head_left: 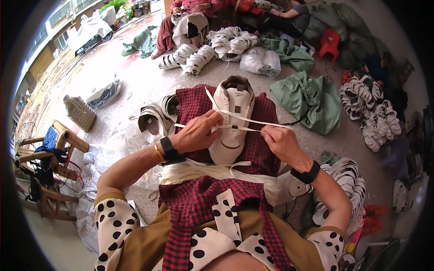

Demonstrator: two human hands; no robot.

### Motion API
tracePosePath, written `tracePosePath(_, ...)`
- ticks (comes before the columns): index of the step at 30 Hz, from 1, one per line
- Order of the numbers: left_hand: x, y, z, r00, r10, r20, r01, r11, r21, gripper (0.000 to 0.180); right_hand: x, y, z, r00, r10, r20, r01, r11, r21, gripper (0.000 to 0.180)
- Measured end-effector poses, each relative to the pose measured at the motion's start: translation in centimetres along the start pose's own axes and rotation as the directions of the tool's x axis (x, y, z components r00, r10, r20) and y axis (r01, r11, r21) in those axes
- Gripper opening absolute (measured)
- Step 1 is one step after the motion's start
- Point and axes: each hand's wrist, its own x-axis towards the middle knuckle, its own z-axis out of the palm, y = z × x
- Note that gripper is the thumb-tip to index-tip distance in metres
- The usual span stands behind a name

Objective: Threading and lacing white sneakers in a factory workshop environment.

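A white sneaker (226,152) lies on my lap, toe toward me, over a red-and-black checked apron (263,108). A flat white shoelace (260,121) crosses its tongue, with one loose end standing up on the left. My left hand (199,130) is closed at the shoe's left eyelet edge, fingers pinching the lace. Off the shoe's right side, my right hand (285,143) is pinched on the lace, which runs taut from the eyelets. A bundle of white laces (199,173) lies across my lap below the toe.
More sneakers (154,121) sit left of my knees. Stacked white shoes (341,183) stand at my right. A green sack (309,101) lies ahead right, a bamboo stool (58,158) at far left. Two people sit at the back beside shoe piles (231,43) and a red stool (329,44).
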Motion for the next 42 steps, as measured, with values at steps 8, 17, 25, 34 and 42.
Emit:
tracePosePath(8,-4.1,-3.5,-8.2,0.983,0.112,0.146,-0.171,0.85,0.499,0.018,-10.3,4.8,-8.2,0.974,0.224,-0.033,-0.225,0.939,-0.259,0.008)
tracePosePath(17,-15.0,-7.1,-22.0,0.936,-0.055,-0.348,0.278,0.722,0.634,0.017,-21.5,8.9,-16.4,0.851,0.46,-0.253,-0.525,0.73,-0.437,0.015)
tracePosePath(25,-25.9,-8.8,-31.0,0.861,0.035,-0.508,0.449,0.418,0.79,0.015,-28.0,14.5,-21.0,0.763,0.472,-0.442,-0.643,0.474,-0.602,0.016)
tracePosePath(34,-31.1,-7.1,-33.9,0.654,-0.192,-0.732,0.757,0.185,0.627,0.014,-31.3,11.4,-25.8,0.485,0.574,-0.66,-0.85,0.13,-0.511,0.011)
tracePosePath(42,-30.4,-9.7,-30.8,0.515,0.352,-0.782,0.764,0.225,0.605,0.028,-25.6,16.8,-18.0,0.262,0.086,-0.961,-0.71,0.692,-0.131,0.018)
